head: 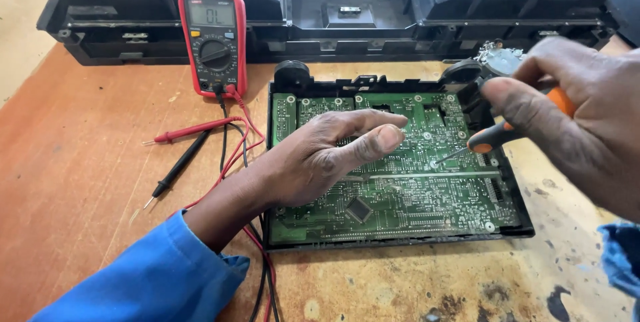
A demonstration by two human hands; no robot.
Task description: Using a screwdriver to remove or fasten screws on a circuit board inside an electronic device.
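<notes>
A green circuit board [427, 195] lies in a black plastic frame [527, 225] on the wooden bench. My left hand [320, 159] rests on the board's left half, fingers stretched and apart, holding nothing. My right hand [587, 115] grips an orange and black screwdriver [497, 135]. Its metal tip touches a screw on the board near the middle right. Both my sleeves are blue.
A red multimeter [213, 42] stands at the back left, its red probe [193, 130] and black probe [177, 169] lying on the bench with tangled leads. A large black housing [333, 12] with two speakers spans the back edge.
</notes>
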